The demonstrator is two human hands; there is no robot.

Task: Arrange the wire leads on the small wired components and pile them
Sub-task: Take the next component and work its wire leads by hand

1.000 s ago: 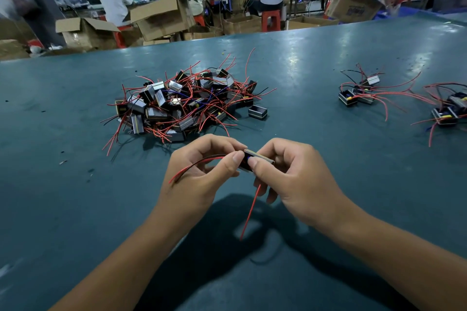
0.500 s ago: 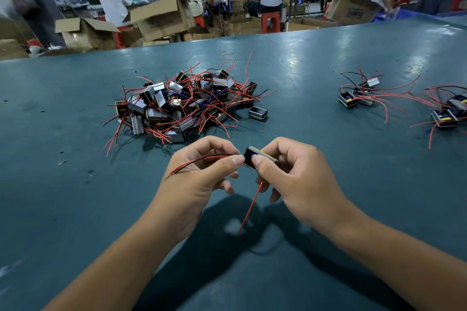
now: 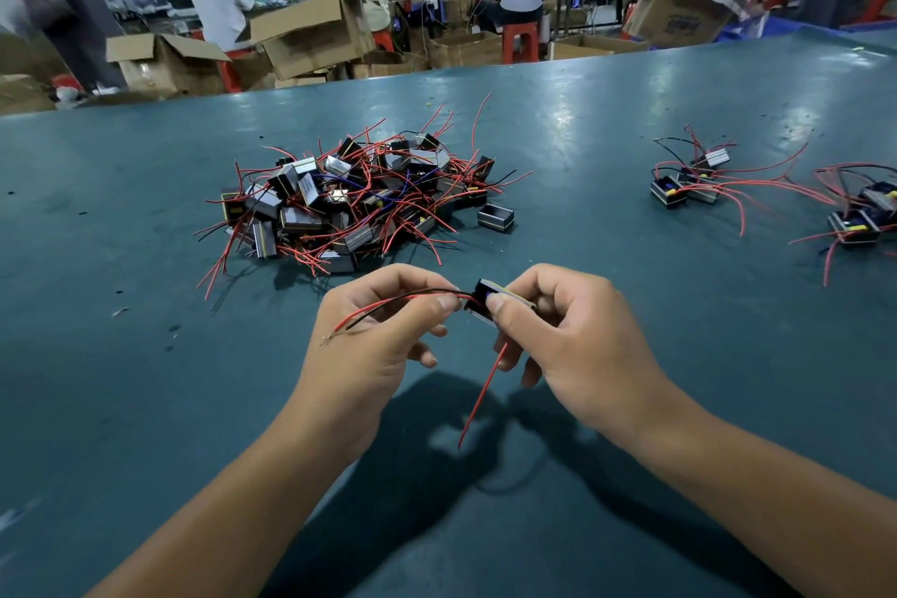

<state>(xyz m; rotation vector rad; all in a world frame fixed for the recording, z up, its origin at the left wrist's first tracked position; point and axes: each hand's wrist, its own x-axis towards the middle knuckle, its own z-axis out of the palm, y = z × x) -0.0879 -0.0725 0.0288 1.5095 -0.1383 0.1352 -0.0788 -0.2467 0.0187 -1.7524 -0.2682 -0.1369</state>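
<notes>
Both hands are raised just above the teal desk [image 3: 145,403], nearest the camera. The right hand [image 3: 577,345] pinches a small black component [image 3: 488,301] between thumb and forefinger, its metal side facing up. The left hand [image 3: 373,345], just left of the component, pinches a red lead and a black lead [image 3: 388,306] close to where they leave the component; their free ends trail leftward over the back of that hand. A second red lead [image 3: 480,393] hangs down from the component between the two hands, its tip above the hands' shadow on the desk.

Beyond the component and slightly to its left lies a large tangled pile of like components [image 3: 359,204] with red, black and a few blue wires sticking out. One lone component [image 3: 495,218] sits just beside the pile's right edge. Far right of the held component, well apart from the pile, are two small groups: one group [image 3: 689,182] nearer the middle and another [image 3: 864,214] at the frame's right edge.

Past the desk's far edge, open cardboard boxes [image 3: 310,34] stand among seated workers.
</notes>
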